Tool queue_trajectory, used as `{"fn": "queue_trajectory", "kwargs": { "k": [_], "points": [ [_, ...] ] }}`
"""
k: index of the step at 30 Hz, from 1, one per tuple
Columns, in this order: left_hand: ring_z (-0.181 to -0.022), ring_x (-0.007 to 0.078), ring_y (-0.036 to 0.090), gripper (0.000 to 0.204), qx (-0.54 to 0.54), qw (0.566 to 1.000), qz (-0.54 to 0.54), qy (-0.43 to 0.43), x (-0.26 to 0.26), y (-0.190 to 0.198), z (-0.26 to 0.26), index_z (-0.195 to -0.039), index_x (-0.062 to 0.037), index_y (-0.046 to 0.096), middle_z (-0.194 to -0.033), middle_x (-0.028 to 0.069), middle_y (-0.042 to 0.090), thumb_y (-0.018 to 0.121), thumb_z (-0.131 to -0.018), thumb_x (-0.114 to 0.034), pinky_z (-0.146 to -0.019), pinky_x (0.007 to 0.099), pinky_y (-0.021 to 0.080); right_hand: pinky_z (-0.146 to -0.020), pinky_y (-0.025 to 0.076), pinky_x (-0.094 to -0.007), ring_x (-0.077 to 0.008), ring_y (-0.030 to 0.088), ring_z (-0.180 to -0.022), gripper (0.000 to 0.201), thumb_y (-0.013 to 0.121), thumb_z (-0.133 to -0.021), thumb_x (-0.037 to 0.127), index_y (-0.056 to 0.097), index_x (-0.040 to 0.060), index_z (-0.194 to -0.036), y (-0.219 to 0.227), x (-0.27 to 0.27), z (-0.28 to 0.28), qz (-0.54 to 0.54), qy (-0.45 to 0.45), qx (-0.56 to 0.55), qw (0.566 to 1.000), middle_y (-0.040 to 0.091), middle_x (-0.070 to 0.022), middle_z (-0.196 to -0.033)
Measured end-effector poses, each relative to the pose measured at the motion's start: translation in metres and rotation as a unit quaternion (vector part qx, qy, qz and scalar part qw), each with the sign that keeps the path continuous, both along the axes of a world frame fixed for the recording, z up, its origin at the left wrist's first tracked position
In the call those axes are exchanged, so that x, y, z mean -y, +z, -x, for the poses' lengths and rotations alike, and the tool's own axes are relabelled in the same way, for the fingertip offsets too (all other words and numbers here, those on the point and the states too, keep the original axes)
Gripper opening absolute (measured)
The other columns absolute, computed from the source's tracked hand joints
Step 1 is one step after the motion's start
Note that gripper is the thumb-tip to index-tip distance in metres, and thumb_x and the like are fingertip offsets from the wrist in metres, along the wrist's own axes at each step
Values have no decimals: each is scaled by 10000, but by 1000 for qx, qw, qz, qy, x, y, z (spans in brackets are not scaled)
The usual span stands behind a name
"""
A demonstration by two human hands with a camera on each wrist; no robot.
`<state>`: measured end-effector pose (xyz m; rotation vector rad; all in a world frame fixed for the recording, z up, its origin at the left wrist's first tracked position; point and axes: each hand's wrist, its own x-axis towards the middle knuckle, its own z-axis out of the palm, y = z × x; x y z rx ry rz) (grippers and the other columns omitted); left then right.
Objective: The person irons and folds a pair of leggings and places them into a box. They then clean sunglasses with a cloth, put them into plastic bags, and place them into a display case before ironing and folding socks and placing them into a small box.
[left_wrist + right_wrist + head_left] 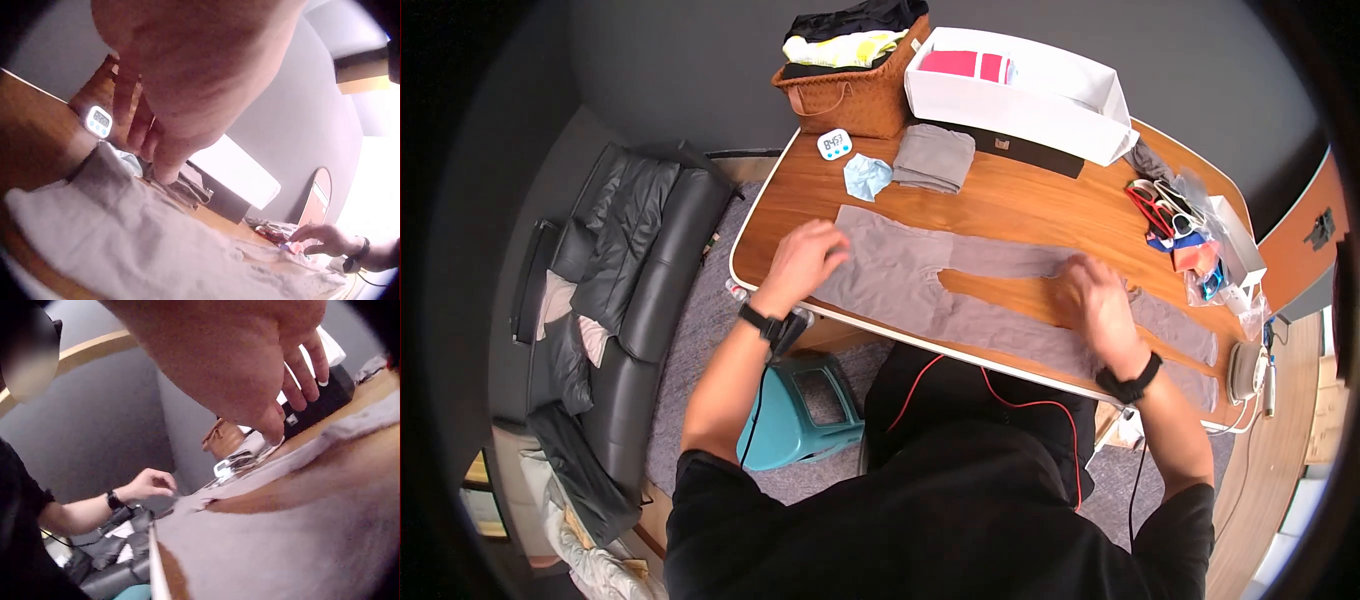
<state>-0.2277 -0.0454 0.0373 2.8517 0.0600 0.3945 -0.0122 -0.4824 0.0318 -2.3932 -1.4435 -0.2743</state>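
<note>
A pair of grey-mauve leggings (890, 270) lies spread flat across the wooden table, waist to the left and both legs stretched to the right. At the waist end is my left hand (808, 262), its fingers loosely bent with nothing between them. My right hand (1095, 308) hovers over the legs around their lower half, overlapping both in the head view. In the right wrist view its fingers (300, 381) hang relaxed and empty above the cloth. The left wrist view shows the wrinkled waist part of the leggings (137, 231) below the left hand.
Behind the leggings are a folded grey garment (935, 158), a light blue cloth (867, 177) and a white timer (835, 145). A brown basket (850, 105) of clothes and a white box (1040, 110) line the back. Sunglasses (1152, 208) and plastic packets crowd the right side.
</note>
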Motion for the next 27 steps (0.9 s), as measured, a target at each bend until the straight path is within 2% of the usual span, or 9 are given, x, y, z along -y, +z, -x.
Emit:
{"fn": "queue_trajectory", "kwargs": {
  "k": [5, 9, 11, 14, 17, 19, 22, 26, 27],
  "points": [
    [-1282, 348, 632, 497, -9, 999, 33, -5, -3, -42, 44, -1280, -48, 715, -1359, 129, 695, 854, -833, -216, -1044, 440, 515, -1092, 498, -488, -413, 609, -1265, 531, 818, -840, 94, 654, 19, -1340, -3, 28, 40, 19, 23, -88, 996, 624, -204, -1412],
    [-1377, 360, 582, 637, -101, 994, 23, 46, -2, -15, 50, -1347, -29, 686, -1459, 157, 646, 885, -814, -317, -1172, 479, 431, -1106, 516, -493, -436, 607, -1327, 545, 819, -868, 87, 647, 7, -1378, -10, 76, 41, -2, -35, -104, 994, 615, -216, -1468],
    [-1436, 368, 538, 701, -54, 998, -17, 40, 3, -10, 47, -1382, -25, 668, -1509, 177, 609, 891, -805, -354, -1194, 477, 417, -1116, 510, -491, -433, 602, -1339, 525, 806, -891, 91, 647, 7, -1384, -22, 104, 37, -10, -74, -77, 994, 617, -215, -1471],
    [-1569, 394, 375, 818, -96, 995, -34, 3, 7, -12, 35, -1550, -18, 526, -1645, 205, 474, 787, -908, -454, -1276, 514, 293, -1115, 507, -501, -435, 608, -1324, 464, 778, -948, 147, 662, 20, -1379, -28, 165, 43, -43, -172, -38, 983, 626, -224, -1461],
    [-1640, 391, 212, 882, -198, 979, -41, 33, 5, -33, 28, -1672, -36, 338, -1756, 208, 281, 726, -969, -400, -1314, 543, 178, -1175, 455, -502, -443, 538, -1416, 543, 753, -980, 195, 597, 44, -1478, -31, 221, 45, -10, -246, -30, 969, 552, -238, -1553],
    [-1659, 381, 146, 940, -211, 976, -55, 30, -2, -48, 25, -1706, -53, 260, -1793, 186, 182, 702, -973, -442, -1326, 542, 135, -1258, 336, -527, -437, 379, -1553, 643, 680, -1037, 274, 465, 65, -1606, -43, 247, 43, 26, -307, -66, 949, 394, -231, -1687],
    [-1666, 377, 116, 959, -210, 975, -68, 20, -2, -50, 25, -1721, -69, 221, -1807, 169, 143, 693, -971, -436, -1331, 538, 109, -1298, 233, -546, -438, 265, -1607, 700, 599, -1072, 393, 378, 91, -1663, -49, 279, 46, 127, -342, -51, 930, 287, -235, -1740],
    [-1670, 375, 98, 971, -223, 972, -64, 26, 1, -43, 23, -1728, -80, 202, -1814, 166, 114, 693, -966, -426, -1335, 535, 93, -1302, 206, -552, -438, 279, -1600, 662, 567, -1088, 387, 389, 98, -1656, -47, 300, 40, 122, -357, -73, 923, 318, -234, -1725],
    [-1671, 373, 93, 980, -229, 971, -62, 31, 2, -42, 22, -1727, -77, 202, -1812, 173, 115, 702, -961, -429, -1337, 532, 91, -1279, 261, -570, -442, 324, -1580, 674, 582, -1081, 439, 416, 99, -1639, -48, 304, 33, 77, -351, -63, 931, 350, -235, -1707]
  ]
}}
